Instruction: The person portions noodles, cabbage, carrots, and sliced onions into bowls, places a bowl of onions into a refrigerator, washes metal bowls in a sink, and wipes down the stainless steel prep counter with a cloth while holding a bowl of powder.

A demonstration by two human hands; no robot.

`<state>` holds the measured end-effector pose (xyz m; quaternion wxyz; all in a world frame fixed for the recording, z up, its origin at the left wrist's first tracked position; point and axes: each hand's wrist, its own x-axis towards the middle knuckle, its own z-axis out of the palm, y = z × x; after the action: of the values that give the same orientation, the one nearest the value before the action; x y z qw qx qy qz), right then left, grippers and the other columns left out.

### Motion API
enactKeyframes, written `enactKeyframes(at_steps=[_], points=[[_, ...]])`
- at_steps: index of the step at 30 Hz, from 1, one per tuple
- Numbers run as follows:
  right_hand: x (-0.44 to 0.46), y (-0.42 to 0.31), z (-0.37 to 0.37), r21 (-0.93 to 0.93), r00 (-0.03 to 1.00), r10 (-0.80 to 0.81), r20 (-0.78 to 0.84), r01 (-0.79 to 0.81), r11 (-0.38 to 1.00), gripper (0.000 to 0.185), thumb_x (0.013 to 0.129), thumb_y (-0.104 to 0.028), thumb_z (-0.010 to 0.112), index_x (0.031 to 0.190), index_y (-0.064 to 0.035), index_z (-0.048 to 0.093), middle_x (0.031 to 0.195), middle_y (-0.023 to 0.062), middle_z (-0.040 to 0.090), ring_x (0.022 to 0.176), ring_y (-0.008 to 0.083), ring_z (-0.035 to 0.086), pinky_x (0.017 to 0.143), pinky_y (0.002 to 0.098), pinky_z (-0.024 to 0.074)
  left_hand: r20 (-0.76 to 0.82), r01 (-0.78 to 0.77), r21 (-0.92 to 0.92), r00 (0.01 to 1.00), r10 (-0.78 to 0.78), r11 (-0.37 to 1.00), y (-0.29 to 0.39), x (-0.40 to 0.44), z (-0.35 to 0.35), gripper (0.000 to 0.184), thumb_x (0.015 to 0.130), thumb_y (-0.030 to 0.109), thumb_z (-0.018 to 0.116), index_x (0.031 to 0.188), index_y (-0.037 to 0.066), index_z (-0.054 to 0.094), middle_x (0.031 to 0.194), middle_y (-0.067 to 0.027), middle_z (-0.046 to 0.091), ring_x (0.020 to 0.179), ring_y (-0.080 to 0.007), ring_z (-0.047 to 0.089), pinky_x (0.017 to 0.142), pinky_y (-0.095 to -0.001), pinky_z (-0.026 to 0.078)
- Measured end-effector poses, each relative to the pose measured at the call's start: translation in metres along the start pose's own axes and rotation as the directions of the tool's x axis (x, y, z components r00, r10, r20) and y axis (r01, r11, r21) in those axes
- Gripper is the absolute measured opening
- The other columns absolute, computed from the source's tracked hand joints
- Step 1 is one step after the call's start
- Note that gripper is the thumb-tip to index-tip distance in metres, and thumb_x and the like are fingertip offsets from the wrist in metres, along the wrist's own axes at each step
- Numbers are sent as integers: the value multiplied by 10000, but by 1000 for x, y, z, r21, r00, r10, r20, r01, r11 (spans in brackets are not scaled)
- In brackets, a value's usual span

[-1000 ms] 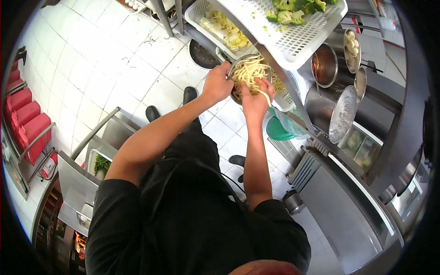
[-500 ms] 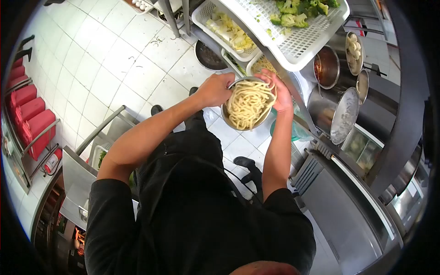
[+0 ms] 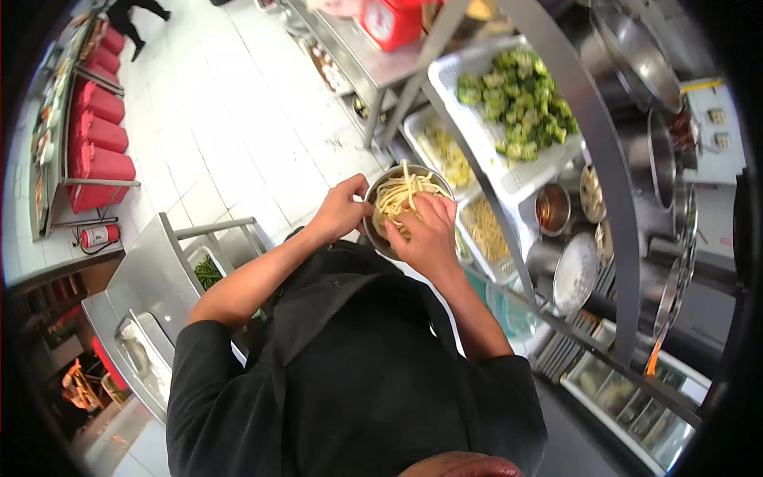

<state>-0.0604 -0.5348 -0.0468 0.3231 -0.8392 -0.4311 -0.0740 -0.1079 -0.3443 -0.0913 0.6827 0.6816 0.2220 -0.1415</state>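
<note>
Already, noodles (image 3: 397, 193) lie inside the metal bowl (image 3: 439, 178), which the left hand (image 3: 343, 211) holds by its rim, while the right hand (image 3: 427, 232) touches them, its grip unclear, so this handling seems unfinished, and more strands (image 3: 486, 229) lie in the white basket (image 3: 502, 277) nearby.

Bowl (image 3: 439, 178) dead ahead, noodles (image 3: 389, 195) in it. Left hand (image 3: 343, 210) at its left rim, right hand (image 3: 427, 233) in from the right, on the noodles. Broccoli (image 3: 520, 103) in basket (image 3: 475, 139), ahead-right. Pots (image 3: 542, 258) right of bowl. Scale (image 3: 389, 24) on table (image 3: 391, 65), far ahead. Bins (image 3: 103, 164) far left, extinguisher (image 3: 98, 236) at their near end.
</note>
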Motion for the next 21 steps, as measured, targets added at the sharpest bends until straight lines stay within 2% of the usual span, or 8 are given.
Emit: enactKeyframes(at_steps=[2,3,6,7,8,10,16,21], points=[[37,-16,-8,53,995,-84,-55,87,995,138,750,-125,715,823,-31,645,887,106,616,895,271,590,901,431,369,-89,-42,-72,995,35,997,33,-13,-25,154,778,-32,586,852,13,460,779,-85,563,605,-199,643,514,-320,587],[57,-24,-14,51,984,-147,-100,153,987,167,773,-81,700,923,-23,657,837,92,622,828,259,609,863,421,397,-115,-101,-133,990,86,986,39,-12,-38,157,785,-47,585,832,23,452,775,-82,554,614,-198,635,510,-329,592],[125,-46,-18,203,951,-89,-296,153,967,242,819,-19,646,1061,-4,638,840,118,636,790,280,617,810,397,436,-145,-142,-209,983,113,968,71,-10,-79,167,792,-57,587,823,31,449,771,-77,556,621,-197,630,500,-339,592],[151,-49,-23,116,923,-164,-348,216,969,314,845,32,598,1159,14,596,859,150,654,759,312,626,719,389,475,-116,-139,-243,987,113,960,85,-8,-94,177,798,-59,592,817,38,445,780,-83,567,617,-206,639,498,-347,594],[172,-50,-22,189,935,-68,-348,141,972,289,845,30,600,1134,35,599,891,183,662,771,336,638,678,399,491,-108,-163,-260,984,139,952,103,-7,-110,178,796,-58,595,820,39,447,782,-87,569,617,-209,642,499,-349,594],[222,-59,-36,99,899,-138,-415,195,976,262,839,38,594,1101,35,613,913,195,660,786,344,646,665,390,504,-69,-191,-298,982,178,935,138,-2,-136,181,791,-58,600,826,41,453,784,-93,574,616,-215,648,499,-351,593],[340,-69,-68,-121,927,-86,-365,45,992,177,817,6,581,977,18,656,948,181,655,884,355,632,786,399,491,8,-302,-259,949,315,917,261,64,-194,203,772,-31,606,925,11,478,852,-118,553,682,-259,653,536,-388,603],[402,-5,-51,-285,961,95,-260,-170,943,202,807,-56,601,983,19,666,976,193,655,914,374,623,816,415,487,-18,-329,-243,942,335,912,315,156,-194,182,774,-9,598,932,-11,507,902,-152,557,730,-299,652,539,-392,601]])
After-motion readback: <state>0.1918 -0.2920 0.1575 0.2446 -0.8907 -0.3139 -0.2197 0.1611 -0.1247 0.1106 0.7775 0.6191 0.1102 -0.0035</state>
